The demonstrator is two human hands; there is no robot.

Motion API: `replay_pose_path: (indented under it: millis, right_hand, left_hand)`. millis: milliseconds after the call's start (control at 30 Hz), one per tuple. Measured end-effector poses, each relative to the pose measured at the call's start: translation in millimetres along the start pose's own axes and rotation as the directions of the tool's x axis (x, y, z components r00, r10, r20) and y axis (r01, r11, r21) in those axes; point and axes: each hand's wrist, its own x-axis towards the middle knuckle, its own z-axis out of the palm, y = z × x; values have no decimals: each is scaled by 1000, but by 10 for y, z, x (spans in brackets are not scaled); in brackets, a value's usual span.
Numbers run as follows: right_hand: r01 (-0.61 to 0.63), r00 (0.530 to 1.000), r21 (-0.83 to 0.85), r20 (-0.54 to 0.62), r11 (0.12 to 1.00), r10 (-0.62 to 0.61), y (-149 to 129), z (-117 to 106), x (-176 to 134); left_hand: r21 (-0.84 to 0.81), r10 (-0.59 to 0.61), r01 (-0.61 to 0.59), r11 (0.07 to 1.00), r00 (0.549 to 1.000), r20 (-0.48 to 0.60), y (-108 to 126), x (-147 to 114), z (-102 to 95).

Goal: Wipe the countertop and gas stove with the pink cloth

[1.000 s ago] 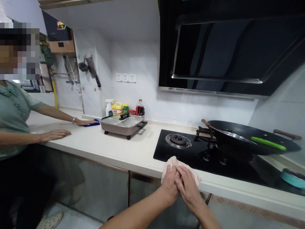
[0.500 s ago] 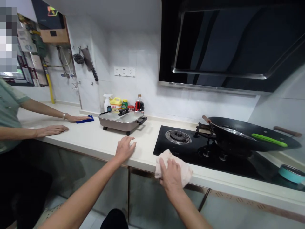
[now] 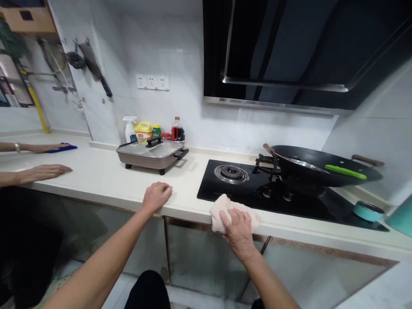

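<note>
The right hand [image 3: 237, 229] lies palm-down on a pale pink cloth [image 3: 225, 209] at the front edge of the bench [image 3: 106, 182], its fingers [image 3: 232, 216] spread and pressing the bunched fabric flat rather than closing around it; most of the cloth shows beyond the fingertips and to their left, touching the near edge of the black gas hob [image 3: 289, 201]. The left hand [image 3: 156, 195] rests on the bare bench well to the left of the cloth, its fingers [image 3: 163, 187] curled loosely under into a half fist with nothing in them. Beyond the right fingertips sits a burner [image 3: 231, 173], and farther right a black wok [image 3: 322, 169] stands on the hob with a green utensil [image 3: 345, 171] lying inside it. Beyond the left fingers an electric pan with a glass lid [image 3: 151, 153] stands on the bench, with bottles [image 3: 151, 128] against the wall behind it. Far to the left, another person's hand [image 3: 45, 171] lies flat on the bench, and that person's other hand [image 3: 40, 147] rests on a blue cloth [image 3: 66, 147].
</note>
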Motion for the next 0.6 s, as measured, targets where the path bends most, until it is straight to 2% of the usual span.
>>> replay_pose_path:
  millis: [200, 433, 600]
  right_hand:
    - [-9, 997, -70, 76, 997, 15, 672, -312, -496]
    - [-23, 992, -108, 124, 994, 36, 1283, -626, -883]
    - [-93, 971, -211, 197, 973, 136, 1676, -847, -1166]
  left_hand:
    - [8, -12, 12, 1000, 1000, -6, 11, -1, 9]
    - [29, -20, 21, 999, 1000, -19, 26, 15, 5]
    - [5, -16, 16, 1000, 1000, -17, 59, -4, -27]
